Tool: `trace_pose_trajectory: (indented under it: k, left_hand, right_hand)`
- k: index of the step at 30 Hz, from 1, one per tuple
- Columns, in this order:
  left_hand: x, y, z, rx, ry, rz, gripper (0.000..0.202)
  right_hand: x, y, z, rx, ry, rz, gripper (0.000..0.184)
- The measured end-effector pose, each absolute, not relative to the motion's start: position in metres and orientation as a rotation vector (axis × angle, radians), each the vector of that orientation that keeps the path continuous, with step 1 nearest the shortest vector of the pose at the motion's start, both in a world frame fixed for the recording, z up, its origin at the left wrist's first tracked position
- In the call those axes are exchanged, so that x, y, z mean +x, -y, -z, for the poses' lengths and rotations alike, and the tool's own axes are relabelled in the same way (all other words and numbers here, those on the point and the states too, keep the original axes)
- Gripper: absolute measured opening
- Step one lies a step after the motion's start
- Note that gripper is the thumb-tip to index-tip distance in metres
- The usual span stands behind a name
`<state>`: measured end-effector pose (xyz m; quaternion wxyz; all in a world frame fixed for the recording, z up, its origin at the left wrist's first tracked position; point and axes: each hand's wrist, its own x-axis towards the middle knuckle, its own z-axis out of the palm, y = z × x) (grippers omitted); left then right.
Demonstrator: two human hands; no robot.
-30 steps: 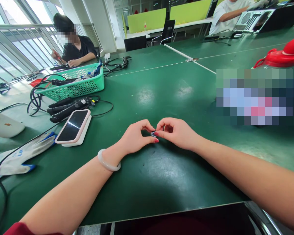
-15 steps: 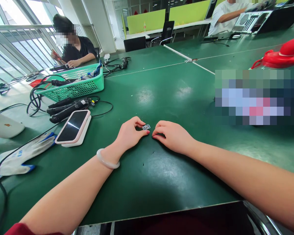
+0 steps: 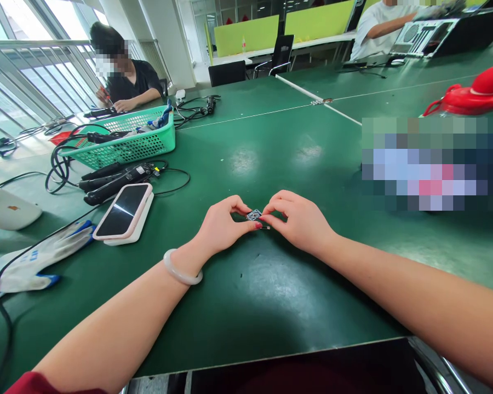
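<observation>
Between thumb and fingertips, my left hand (image 3: 219,225) pinches a small circuit board (image 3: 253,215), a dark rectangle with pale markings. My right hand (image 3: 302,221) is closed in a pinch at the board's right edge, so both hands meet over the green table (image 3: 263,306). A tiny thin strip (image 3: 266,227) shows just below the board by my left thumb; its kind is too small to make out. The fingertips cover the board's left and right ends.
Left of my hands lie a phone (image 3: 124,212) on a white box, a work glove (image 3: 45,257), and black cabled devices (image 3: 115,183) before a green basket (image 3: 131,139). A red-lidded container (image 3: 472,96) stands right. Two people work across the table, one at a computer case (image 3: 423,38).
My left hand has shifted slightly right with the circuit board. My right hand has risen a little, and its fingertips now touch the board's edge. The thin strip has come into view.
</observation>
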<state>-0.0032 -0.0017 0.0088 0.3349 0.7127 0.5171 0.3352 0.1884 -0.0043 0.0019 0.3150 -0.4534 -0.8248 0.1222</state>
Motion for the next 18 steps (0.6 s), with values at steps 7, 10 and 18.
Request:
trace_pose_trajectory:
  k: [7,10,18]
  left_hand:
    - [-0.004,0.0,-0.008,1.654,-1.144,-0.9,0.032]
    - [-0.005,-0.002,-0.007,1.56,-1.1,-0.906,0.032]
    - [-0.003,-0.002,-0.008,1.661,-1.239,-0.866,0.027]
  right_hand:
    - [0.192,0.006,-0.002,-0.999,2.168,-0.142,0.019]
    - [0.194,0.005,-0.003,-0.958,2.147,-0.131,0.022]
    - [0.197,-0.004,0.001,-1.292,2.414,-0.515,0.012]
